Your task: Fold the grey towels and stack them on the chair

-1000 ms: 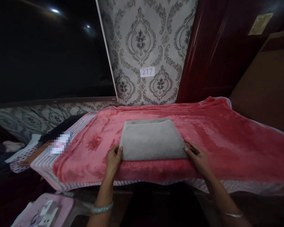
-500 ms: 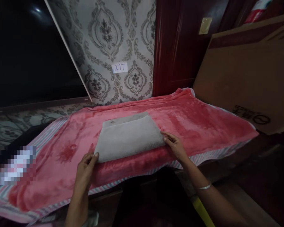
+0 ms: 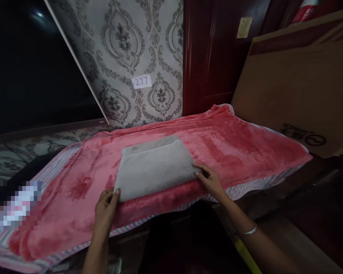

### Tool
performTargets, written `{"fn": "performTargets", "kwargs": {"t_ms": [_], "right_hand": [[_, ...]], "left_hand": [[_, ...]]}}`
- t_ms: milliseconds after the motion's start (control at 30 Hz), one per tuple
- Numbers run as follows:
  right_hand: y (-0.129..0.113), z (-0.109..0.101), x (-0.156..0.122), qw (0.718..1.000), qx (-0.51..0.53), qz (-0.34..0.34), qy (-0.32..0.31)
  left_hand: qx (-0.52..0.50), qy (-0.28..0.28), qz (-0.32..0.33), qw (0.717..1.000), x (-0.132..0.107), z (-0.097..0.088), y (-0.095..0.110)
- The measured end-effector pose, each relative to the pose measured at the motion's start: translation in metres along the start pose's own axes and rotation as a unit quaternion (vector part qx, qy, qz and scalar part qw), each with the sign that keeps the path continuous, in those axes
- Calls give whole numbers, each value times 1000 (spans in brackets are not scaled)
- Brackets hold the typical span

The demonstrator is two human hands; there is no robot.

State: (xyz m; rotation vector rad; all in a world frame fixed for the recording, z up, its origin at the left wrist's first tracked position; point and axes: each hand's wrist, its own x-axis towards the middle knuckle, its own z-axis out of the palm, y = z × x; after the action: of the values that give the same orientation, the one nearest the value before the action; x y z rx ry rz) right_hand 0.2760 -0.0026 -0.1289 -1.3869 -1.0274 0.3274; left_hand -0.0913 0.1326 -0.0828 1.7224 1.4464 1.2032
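A folded grey towel (image 3: 156, 171) lies on a pink and red plush blanket (image 3: 237, 156). Its upper layer stops short of the back edge, where a strip with a small dark motif shows. My left hand (image 3: 107, 203) pinches the towel's near left corner, thumb on top and fingers curled beneath. At the near right corner my right hand (image 3: 210, 180) is closed on the edge between thumb and fingers. Part of the fingers of both hands is hidden.
A large dark screen (image 3: 42, 72) stands at the left. Patterned wallpaper with a paper label (image 3: 141, 81) reading 277 is behind. A big cardboard box (image 3: 297, 83) rises at the right beside a dark red door panel (image 3: 211, 57). The blanket has a striped border.
The towel's near edge is slightly lower in view, and both hands have shifted slightly with it. The camera view has also moved a little. Both hands stay at the same corners.
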Motion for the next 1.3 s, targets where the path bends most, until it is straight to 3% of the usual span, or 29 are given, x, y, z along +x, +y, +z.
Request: {"fn": "performTargets", "kwargs": {"t_ms": [233, 400, 733, 1100, 1300], "right_hand": [[2, 1, 3, 1000, -11, -1, -10], [-4, 9, 14, 1000, -8, 20, 11], [-1, 14, 8, 1000, -2, 20, 14], [-3, 20, 15, 998, 1, 66, 17], [-7, 19, 7, 998, 21, 49, 17]], "left_hand": [[13, -8, -42, 999, 2, -2, 5], [29, -10, -31, 999, 6, 2, 8], [-21, 39, -20, 999, -4, 7, -2], [7, -3, -23, 1000, 2, 4, 9], [-30, 3, -20, 999, 1, 5, -2]]}}
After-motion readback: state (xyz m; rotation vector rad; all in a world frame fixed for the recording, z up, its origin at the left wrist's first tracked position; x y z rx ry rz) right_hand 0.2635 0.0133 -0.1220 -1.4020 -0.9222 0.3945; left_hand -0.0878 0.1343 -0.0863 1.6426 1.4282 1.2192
